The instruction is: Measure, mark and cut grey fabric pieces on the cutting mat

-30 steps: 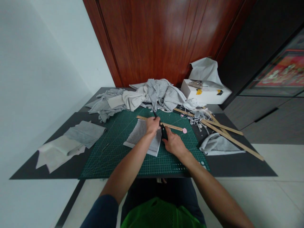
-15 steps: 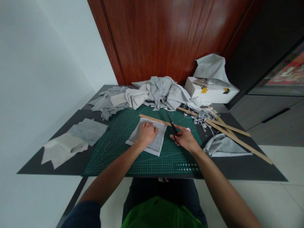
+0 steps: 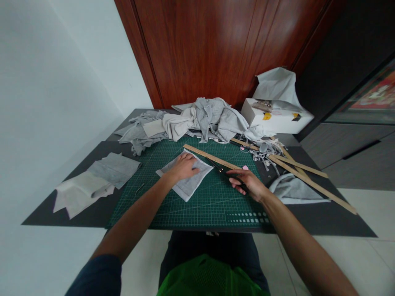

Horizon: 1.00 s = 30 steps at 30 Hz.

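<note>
Fabric piece (image 3: 188,181) flat on green mat (image 3: 212,201) | left hand (image 3: 182,167) spread open, pinning it down | right hand (image 3: 248,183) gripping scissors (image 3: 226,174), blades low beside wooden ruler (image 3: 212,157)

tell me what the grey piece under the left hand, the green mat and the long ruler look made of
Grey piece: soft woven or knit fabric, matte, lies limp. Green mat: likely vinyl or rubber, matte, printed grid. Ruler: pale wood, it seems, with marks along its edge.
</note>
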Each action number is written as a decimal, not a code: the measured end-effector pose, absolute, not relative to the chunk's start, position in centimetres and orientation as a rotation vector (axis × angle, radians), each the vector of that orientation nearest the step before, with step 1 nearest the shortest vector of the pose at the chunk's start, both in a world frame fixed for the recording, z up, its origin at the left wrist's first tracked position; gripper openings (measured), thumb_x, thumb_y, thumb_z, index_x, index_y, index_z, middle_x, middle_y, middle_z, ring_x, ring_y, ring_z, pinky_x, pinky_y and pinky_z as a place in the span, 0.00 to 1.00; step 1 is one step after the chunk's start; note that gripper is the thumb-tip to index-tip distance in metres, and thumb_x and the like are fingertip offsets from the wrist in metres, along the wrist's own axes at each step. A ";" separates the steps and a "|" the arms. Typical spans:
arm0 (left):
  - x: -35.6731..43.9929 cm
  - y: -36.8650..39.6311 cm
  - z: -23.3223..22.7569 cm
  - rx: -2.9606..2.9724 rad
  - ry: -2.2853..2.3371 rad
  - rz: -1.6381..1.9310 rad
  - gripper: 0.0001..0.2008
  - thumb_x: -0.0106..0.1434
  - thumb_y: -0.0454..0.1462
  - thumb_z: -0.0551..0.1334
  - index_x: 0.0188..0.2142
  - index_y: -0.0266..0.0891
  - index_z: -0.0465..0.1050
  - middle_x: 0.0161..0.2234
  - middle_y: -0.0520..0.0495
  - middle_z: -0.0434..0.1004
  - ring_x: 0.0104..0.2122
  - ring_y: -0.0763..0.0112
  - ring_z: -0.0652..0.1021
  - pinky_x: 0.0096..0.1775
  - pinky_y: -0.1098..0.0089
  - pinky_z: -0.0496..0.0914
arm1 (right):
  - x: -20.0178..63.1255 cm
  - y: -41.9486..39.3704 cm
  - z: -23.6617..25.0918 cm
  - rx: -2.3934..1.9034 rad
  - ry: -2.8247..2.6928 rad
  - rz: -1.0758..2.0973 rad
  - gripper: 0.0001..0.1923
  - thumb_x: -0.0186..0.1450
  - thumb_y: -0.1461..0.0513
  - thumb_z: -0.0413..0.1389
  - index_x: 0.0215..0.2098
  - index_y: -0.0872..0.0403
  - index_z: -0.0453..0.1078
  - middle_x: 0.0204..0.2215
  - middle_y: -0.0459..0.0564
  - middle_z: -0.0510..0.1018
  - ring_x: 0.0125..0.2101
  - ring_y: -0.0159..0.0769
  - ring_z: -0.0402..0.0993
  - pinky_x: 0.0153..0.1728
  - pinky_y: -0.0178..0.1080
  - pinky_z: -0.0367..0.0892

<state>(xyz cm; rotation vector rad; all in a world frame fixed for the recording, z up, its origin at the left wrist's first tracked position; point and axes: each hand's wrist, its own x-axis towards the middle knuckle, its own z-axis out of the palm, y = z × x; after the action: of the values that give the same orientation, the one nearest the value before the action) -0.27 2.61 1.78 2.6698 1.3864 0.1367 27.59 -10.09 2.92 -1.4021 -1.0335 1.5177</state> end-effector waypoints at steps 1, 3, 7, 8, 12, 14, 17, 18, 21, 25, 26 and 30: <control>-0.1 2.8 1.9 2.685 1.346 0.159 0.18 0.66 0.42 0.67 0.53 0.40 0.80 0.58 0.37 0.76 0.61 0.47 0.70 0.62 0.53 0.63 | 27.7 -10.2 3.0 -1.406 -1.033 1.526 0.26 0.57 0.57 0.68 0.51 0.59 0.75 0.19 0.42 0.75 0.14 0.27 0.62 0.13 0.30 0.52; 0.5 3.1 1.8 2.715 1.229 0.223 0.12 0.64 0.38 0.67 0.46 0.41 0.83 0.53 0.40 0.79 0.58 0.50 0.71 0.62 0.55 0.63 | 27.9 -10.4 3.0 -1.412 -1.032 1.536 0.28 0.55 0.56 0.69 0.51 0.59 0.75 0.19 0.41 0.74 0.14 0.27 0.62 0.13 0.30 0.51; 2.6 3.6 1.3 2.707 0.999 0.330 0.07 0.66 0.34 0.64 0.36 0.42 0.83 0.42 0.43 0.81 0.53 0.56 0.74 0.60 0.58 0.64 | 28.5 -10.7 2.9 -1.416 -1.046 1.540 0.31 0.53 0.53 0.70 0.51 0.59 0.75 0.19 0.40 0.74 0.14 0.26 0.61 0.12 0.30 0.50; 3.1 3.9 1.1 2.691 0.970 0.345 0.06 0.66 0.35 0.65 0.36 0.42 0.83 0.42 0.43 0.81 0.52 0.56 0.74 0.60 0.58 0.64 | 28.7 -10.8 2.8 -1.414 -1.049 1.538 0.31 0.53 0.52 0.70 0.51 0.59 0.75 0.19 0.40 0.74 0.14 0.26 0.60 0.12 0.30 0.50; 4.4 5.6 0.5 2.609 0.908 0.372 0.05 0.61 0.39 0.72 0.37 0.41 0.83 0.44 0.44 0.82 0.54 0.55 0.75 0.59 0.59 0.64 | 29.9 -11.4 2.5 -1.417 -1.048 1.533 0.32 0.53 0.50 0.71 0.51 0.57 0.74 0.20 0.40 0.73 0.14 0.26 0.60 0.12 0.30 0.51; 4.7 6.7 0.4 2.568 0.889 0.363 0.05 0.60 0.39 0.73 0.35 0.41 0.83 0.43 0.45 0.82 0.51 0.57 0.76 0.58 0.60 0.64 | 30.5 -11.8 2.3 -1.431 -1.058 1.532 0.32 0.53 0.50 0.71 0.51 0.57 0.74 0.21 0.39 0.73 0.14 0.26 0.60 0.12 0.31 0.51; 4.9 8.1 0.4 2.540 0.861 0.337 0.03 0.59 0.37 0.72 0.33 0.42 0.83 0.39 0.48 0.82 0.45 0.62 0.77 0.55 0.62 0.65 | 31.7 -12.5 2.0 -1.441 -1.106 1.529 0.33 0.55 0.48 0.71 0.53 0.56 0.73 0.22 0.39 0.73 0.14 0.26 0.60 0.13 0.31 0.52; 5.0 8.5 0.3 2.539 0.846 0.331 0.02 0.60 0.36 0.72 0.33 0.42 0.83 0.37 0.49 0.81 0.43 0.63 0.77 0.55 0.63 0.65 | 32.1 -12.8 1.8 -1.442 -1.129 1.530 0.33 0.56 0.47 0.70 0.53 0.56 0.73 0.22 0.39 0.73 0.14 0.26 0.60 0.13 0.31 0.53; 5.2 9.3 0.2 2.528 0.800 0.323 0.03 0.62 0.35 0.69 0.31 0.41 0.82 0.34 0.49 0.80 0.40 0.65 0.77 0.52 0.66 0.66 | 33.1 -13.3 1.4 -1.440 -1.196 1.549 0.32 0.59 0.47 0.69 0.54 0.55 0.72 0.23 0.39 0.73 0.14 0.26 0.61 0.14 0.31 0.53; 5.5 9.7 -0.1 2.508 0.804 0.310 0.07 0.64 0.34 0.65 0.32 0.39 0.83 0.33 0.48 0.78 0.37 0.67 0.77 0.44 0.69 0.68 | 33.9 -13.1 1.1 -1.419 -1.245 1.595 0.32 0.60 0.46 0.69 0.55 0.55 0.72 0.23 0.40 0.74 0.14 0.26 0.61 0.14 0.31 0.52; 5.6 9.8 -0.1 2.509 0.816 0.307 0.07 0.64 0.33 0.65 0.32 0.39 0.83 0.33 0.47 0.78 0.36 0.67 0.77 0.43 0.69 0.68 | 33.9 -13.0 1.0 -1.417 -1.247 1.603 0.32 0.60 0.46 0.69 0.55 0.55 0.72 0.23 0.40 0.74 0.14 0.26 0.61 0.14 0.31 0.51; 5.8 9.9 -0.3 2.534 0.826 0.311 0.08 0.66 0.33 0.64 0.33 0.38 0.83 0.33 0.47 0.77 0.35 0.67 0.76 0.44 0.69 0.69 | 34.0 -12.2 1.0 -1.427 -1.225 1.605 0.32 0.59 0.47 0.69 0.54 0.56 0.73 0.23 0.41 0.74 0.15 0.25 0.60 0.14 0.31 0.51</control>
<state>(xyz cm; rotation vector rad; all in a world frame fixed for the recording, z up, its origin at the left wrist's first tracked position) 5.79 9.90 -0.25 2.5343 0.8259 0.3107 33.99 -12.23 1.04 -1.4271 -1.2246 1.6047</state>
